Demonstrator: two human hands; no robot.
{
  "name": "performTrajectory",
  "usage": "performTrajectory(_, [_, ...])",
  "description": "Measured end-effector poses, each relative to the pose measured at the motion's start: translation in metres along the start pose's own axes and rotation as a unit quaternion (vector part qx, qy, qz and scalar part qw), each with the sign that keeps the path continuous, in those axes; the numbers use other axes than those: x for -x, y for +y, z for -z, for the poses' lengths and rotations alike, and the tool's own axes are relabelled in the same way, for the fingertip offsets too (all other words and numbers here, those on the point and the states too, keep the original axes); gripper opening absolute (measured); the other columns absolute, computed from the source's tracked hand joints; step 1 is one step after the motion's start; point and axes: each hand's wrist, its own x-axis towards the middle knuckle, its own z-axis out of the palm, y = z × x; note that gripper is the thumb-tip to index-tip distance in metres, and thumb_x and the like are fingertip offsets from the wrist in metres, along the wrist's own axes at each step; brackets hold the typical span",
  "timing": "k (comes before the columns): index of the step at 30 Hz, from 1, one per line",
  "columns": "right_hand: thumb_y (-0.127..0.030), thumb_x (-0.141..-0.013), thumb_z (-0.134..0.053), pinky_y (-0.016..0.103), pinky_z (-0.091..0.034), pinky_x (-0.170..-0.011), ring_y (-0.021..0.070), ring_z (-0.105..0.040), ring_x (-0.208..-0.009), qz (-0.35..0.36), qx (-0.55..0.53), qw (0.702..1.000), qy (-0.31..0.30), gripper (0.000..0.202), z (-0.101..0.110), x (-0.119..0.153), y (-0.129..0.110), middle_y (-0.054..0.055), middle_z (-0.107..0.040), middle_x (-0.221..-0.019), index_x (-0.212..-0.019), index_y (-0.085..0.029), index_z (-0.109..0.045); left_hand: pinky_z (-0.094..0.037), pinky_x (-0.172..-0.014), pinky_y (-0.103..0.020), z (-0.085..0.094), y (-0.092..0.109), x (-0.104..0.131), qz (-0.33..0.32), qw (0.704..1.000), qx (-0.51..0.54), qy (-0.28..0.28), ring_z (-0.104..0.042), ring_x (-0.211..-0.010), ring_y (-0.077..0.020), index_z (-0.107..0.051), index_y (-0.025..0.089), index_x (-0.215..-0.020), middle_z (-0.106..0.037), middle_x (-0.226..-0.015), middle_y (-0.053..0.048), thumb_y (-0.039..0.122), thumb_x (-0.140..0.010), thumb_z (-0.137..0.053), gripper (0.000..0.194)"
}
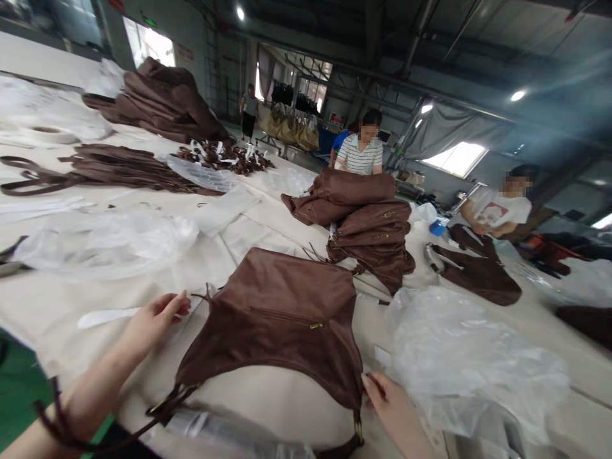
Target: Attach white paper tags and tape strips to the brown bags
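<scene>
A brown shoulder bag [282, 319] lies flat in front of me, its curved opening toward me and a short zip with a gold pull on its face. My left hand [160, 319] is beside its upper left side, fingers bent together at the end of a thin brown cord [204, 296]. At the lower right corner, my right hand [389, 401] has its curled fingers on the bag's edge; some fingertips are hidden. The brown strap [138, 435] runs from metal rings at both lower corners, looping over my left forearm and partly out of frame.
Stacked brown bags [368, 223] stand behind mine. Clear plastic wrapping [468, 357] lies to the right, with more plastic [115, 245] at left. Brown straps [134, 169] and a bag pile [162, 102] are farther left. Two people work across the table [268, 223].
</scene>
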Motion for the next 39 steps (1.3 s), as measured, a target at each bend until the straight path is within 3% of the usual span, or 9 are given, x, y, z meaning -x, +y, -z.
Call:
performTrajectory(3, [-0.035, -0.082, -0.048, 0.028, -0.046, -0.064, 0.0212, -0.067, -0.070, -0.023, 0.065, 0.997, 0.018, 0.021, 0.025, 0.007, 0.005, 0.003, -0.072, -0.075, -0.082, -0.026, -0.067, -0.050, -0.072, -0.026, -0.002, 0.027, 0.022, -0.126, 0.985, -0.113, -0.037, -0.063, -0.086, -0.0216, -0.060, 0.023, -0.098, -0.069, -0.097, 0.002, 0.063, -0.076, -0.046, 0.047])
performTrajectory(6, [-0.025, -0.080, -0.049, 0.028, -0.045, -0.069, 0.0214, -0.067, -0.078, -0.031, 0.139, 0.989, 0.040, 0.019, 0.032, 0.010, -0.002, 0.005, -0.071, -0.085, -0.091, -0.024, -0.065, -0.050, -0.087, -0.029, -0.021, 0.039, 0.047, -0.300, 0.930, -0.187, -0.097, -0.060, -0.103, -0.0235, -0.059, 0.029, -0.112, -0.064, -0.117, 0.003, 0.060, -0.076, -0.051, 0.048])
performTrajectory(12, [-0.012, -0.079, -0.048, 0.030, -0.045, -0.071, 0.0241, -0.066, -0.084, 0.025, 0.274, 0.961, -0.005, 0.025, 0.000, 0.004, -0.014, 0.012, -0.067, -0.100, -0.096, -0.018, -0.065, -0.036, -0.108, -0.040, -0.071, 0.004, 0.062, -0.398, 0.853, -0.294, -0.164, -0.041, -0.130, -0.0275, -0.048, 0.031, -0.134, -0.040, -0.145, -0.002, 0.032, -0.077, -0.056, 0.057])
performTrajectory(16, [-0.013, -0.081, -0.044, 0.030, -0.045, -0.067, 0.0240, -0.066, -0.076, 0.039, 0.231, 0.972, 0.035, 0.024, -0.001, -0.002, -0.010, 0.011, -0.069, -0.086, -0.081, -0.020, -0.067, -0.035, -0.108, -0.039, -0.057, -0.006, 0.053, -0.368, 0.853, -0.304, -0.210, -0.044, -0.128, -0.0234, -0.052, 0.032, -0.130, -0.043, -0.143, -0.001, 0.008, -0.074, -0.042, 0.062])
performTrajectory(21, [-0.031, -0.088, -0.043, 0.031, -0.050, -0.075, 0.0231, -0.065, -0.088, 0.209, 0.128, 0.963, 0.114, 0.025, 0.005, -0.006, -0.055, 0.007, -0.066, -0.104, -0.099, -0.026, -0.065, -0.042, -0.100, -0.035, -0.034, 0.071, 0.064, -0.322, 0.879, -0.182, -0.300, -0.056, -0.113, -0.0254, -0.064, 0.025, -0.114, -0.061, -0.122, -0.006, 0.026, -0.076, -0.057, 0.039])
performTrajectory(23, [-0.029, -0.090, -0.042, 0.030, -0.050, -0.080, 0.0207, -0.064, -0.093, 0.303, 0.101, 0.944, 0.083, 0.027, -0.003, -0.008, -0.087, 0.006, -0.063, -0.110, -0.103, -0.027, -0.065, -0.047, -0.091, -0.032, -0.048, 0.111, 0.065, -0.311, 0.893, -0.091, -0.311, -0.061, -0.100, -0.0236, -0.064, 0.021, -0.111, -0.066, -0.108, -0.008, 0.041, -0.079, -0.058, 0.038])
performTrajectory(27, [-0.015, -0.088, -0.040, 0.030, -0.050, -0.086, 0.0180, -0.063, -0.097, 0.393, 0.092, 0.915, 0.022, 0.033, -0.031, -0.016, -0.137, 0.004, -0.058, -0.121, -0.105, -0.029, -0.065, -0.049, -0.050, -0.026, -0.104, 0.149, 0.052, -0.120, 0.901, 0.068, -0.410, -0.063, -0.061, -0.0183, -0.062, 0.012, -0.087, -0.067, -0.073, -0.009, 0.066, -0.081, -0.039, 0.059])
performTrajectory(33, [-0.013, -0.084, -0.043, 0.032, -0.050, -0.089, 0.0195, -0.062, -0.101, 0.355, -0.026, 0.934, 0.038, 0.030, -0.057, -0.041, -0.134, 0.006, -0.060, -0.118, -0.096, -0.025, -0.068, -0.046, -0.046, -0.021, -0.164, 0.116, 0.032, -0.027, 0.890, 0.214, -0.402, -0.061, -0.052, -0.0125, -0.060, 0.013, -0.080, -0.068, -0.070, -0.007, 0.062, -0.063, -0.066, 0.052])
performTrajectory(39, [-0.027, -0.085, -0.046, 0.029, -0.052, -0.070, 0.0192, -0.067, -0.076, 0.170, -0.046, 0.984, 0.022, 0.021, -0.073, -0.061, -0.109, 0.008, -0.070, -0.090, -0.098, -0.018, -0.060, -0.045, -0.045, -0.020, -0.188, 0.085, 0.036, -0.003, 0.913, 0.250, -0.323, -0.060, -0.052, -0.0122, -0.051, 0.016, -0.084, -0.063, -0.066, -0.002, 0.063, -0.064, -0.064, 0.052])
